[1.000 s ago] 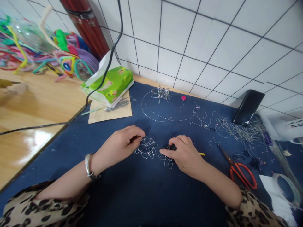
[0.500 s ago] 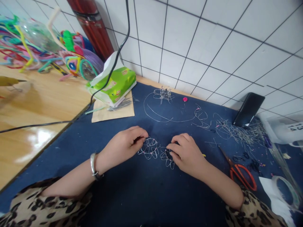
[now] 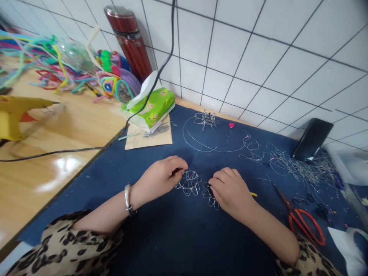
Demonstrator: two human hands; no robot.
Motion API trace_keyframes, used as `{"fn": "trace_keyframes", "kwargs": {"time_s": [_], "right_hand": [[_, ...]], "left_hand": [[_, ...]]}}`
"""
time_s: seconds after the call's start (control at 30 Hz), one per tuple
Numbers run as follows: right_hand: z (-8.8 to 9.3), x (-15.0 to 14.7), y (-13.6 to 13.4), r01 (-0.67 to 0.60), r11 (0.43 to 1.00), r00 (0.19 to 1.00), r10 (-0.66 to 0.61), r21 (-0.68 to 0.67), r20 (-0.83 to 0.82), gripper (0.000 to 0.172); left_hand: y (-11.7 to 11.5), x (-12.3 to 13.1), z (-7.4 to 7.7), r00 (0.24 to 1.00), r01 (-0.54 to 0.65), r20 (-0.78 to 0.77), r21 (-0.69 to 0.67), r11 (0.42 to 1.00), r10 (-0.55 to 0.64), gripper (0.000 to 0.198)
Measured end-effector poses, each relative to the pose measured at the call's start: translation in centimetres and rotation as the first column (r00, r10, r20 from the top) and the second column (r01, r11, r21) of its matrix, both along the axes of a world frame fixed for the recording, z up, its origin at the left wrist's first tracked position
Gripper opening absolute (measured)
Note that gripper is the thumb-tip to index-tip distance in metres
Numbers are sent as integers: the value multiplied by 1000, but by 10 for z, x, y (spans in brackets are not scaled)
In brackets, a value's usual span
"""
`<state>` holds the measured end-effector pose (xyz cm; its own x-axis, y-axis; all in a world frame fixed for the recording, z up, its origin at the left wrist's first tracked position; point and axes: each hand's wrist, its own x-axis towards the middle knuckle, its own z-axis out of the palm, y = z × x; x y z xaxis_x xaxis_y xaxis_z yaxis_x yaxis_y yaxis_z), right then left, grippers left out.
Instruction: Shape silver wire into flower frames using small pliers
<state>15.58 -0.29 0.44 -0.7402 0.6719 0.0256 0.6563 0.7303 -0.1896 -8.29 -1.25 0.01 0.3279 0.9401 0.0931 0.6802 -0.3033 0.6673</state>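
Observation:
Two small silver wire flowers with looped petals and tiny pink beads lie side by side on the dark blue mat (image 3: 161,234). My left hand (image 3: 163,176) is closed in a pinch at the upper left edge of the left wire flower (image 3: 189,183). At the right wire flower (image 3: 212,199), which has a dark round centre, my right hand (image 3: 231,189) is closed over the right side with fingertips on it. My fingers cover part of that flower. A silver bracelet (image 3: 128,199) circles my left wrist.
Orange-handled scissors (image 3: 304,222) and a wire tangle (image 3: 301,166) lie right, near a black phone (image 3: 312,138). Behind are a wire piece (image 3: 208,119) and a tissue pack (image 3: 155,107), with a black cable (image 3: 163,65) across it. A yellow glue gun (image 3: 17,115) is left.
The whole view has shifted, so everything sits further right and more of the glue gun shows. My right fingers have drawn closer together over the right flower. My left hand keeps its pinch.

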Motion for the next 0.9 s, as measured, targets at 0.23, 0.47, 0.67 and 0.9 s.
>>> {"fn": "trace_keyframes", "kwargs": {"time_s": [0.23,0.47,0.67,0.9], "right_hand": [[-2,3,1,50,999,996,-51,-6,-79,17],[2,10,6,130,991,983,-133,-30,-127,14],[7,15,10,290,940,930,-322,-182,-177,9],[8,19,13,417,796,833,-528,-439,-165,15]], "left_hand": [[1,-2,2,1000,-2,-20,1,1000,2,22],[1,-5,2,997,-7,-82,-21,1000,5,15],[1,-5,3,995,-21,-94,-44,999,17,11],[-1,-2,5,998,-62,-16,-97,993,61,13]]}}
